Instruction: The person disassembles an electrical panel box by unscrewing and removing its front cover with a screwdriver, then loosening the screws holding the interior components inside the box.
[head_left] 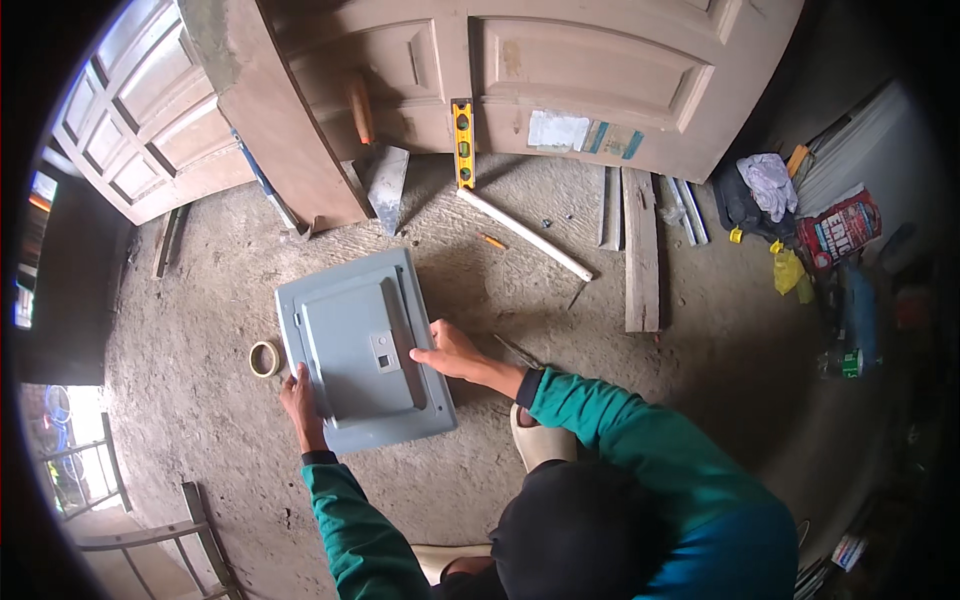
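Clearly, both grips are clamped on opposite edges of the gray case, over the rough floor; if the left hand or right hand loosened, it could tip or scrape, perhaps knocking the tape roll just beside it.

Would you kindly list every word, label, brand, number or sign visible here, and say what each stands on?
Red package, right: large pale lettering, which I won't copy out.
Green label, far right: small pale mark, likewise not copied.
Yellow spirit level: any markings too small to read.
Pale sheet on the door: too blurred to read.
Gray case: no readable text.
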